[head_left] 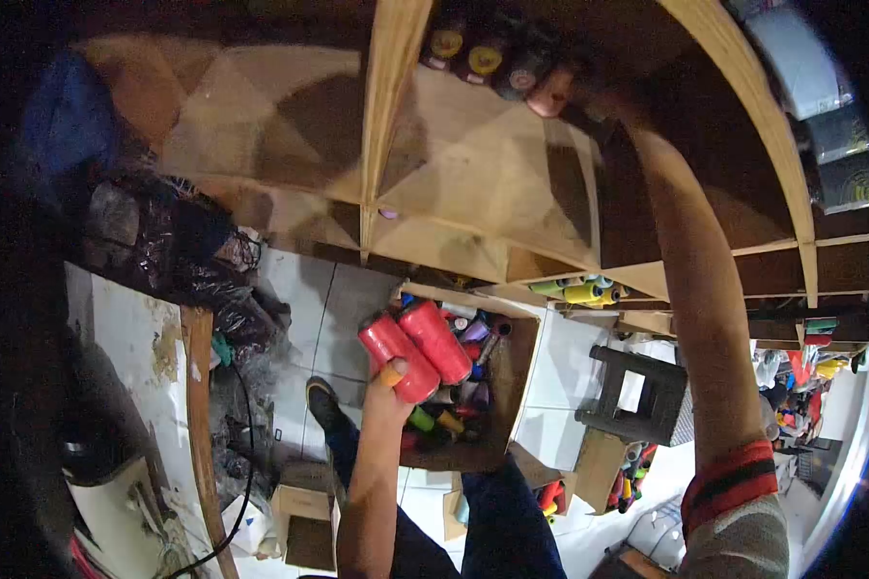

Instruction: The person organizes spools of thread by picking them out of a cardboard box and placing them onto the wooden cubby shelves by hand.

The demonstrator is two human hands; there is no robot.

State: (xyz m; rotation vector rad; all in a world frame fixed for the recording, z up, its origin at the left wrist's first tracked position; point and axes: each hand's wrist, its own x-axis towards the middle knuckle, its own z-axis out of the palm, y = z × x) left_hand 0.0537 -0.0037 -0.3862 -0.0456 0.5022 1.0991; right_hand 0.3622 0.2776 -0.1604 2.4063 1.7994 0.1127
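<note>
Two red thread spools, a nearer one (391, 352) and a farther one (436, 340), lie side by side in my left hand (392, 388), whose fingers close round them above an open cardboard box (521, 376). More spools of mixed colours fill part of that box. My right hand (610, 99) reaches up into a wooden shelf compartment, beside a pinkish-brown spool (554, 92) at the end of a row of dark spools (485, 60). Shadow and blur hide its fingers, so its grip cannot be made out.
Wooden dividers (381, 116) frame the shelves. Yellow spools (589, 291) sit on a lower shelf. A dark stool (637, 396) and a small open box (307, 516) stand on the tiled floor. Dark plastic bags (179, 241) are piled at left, near a hanging black cable (249, 425).
</note>
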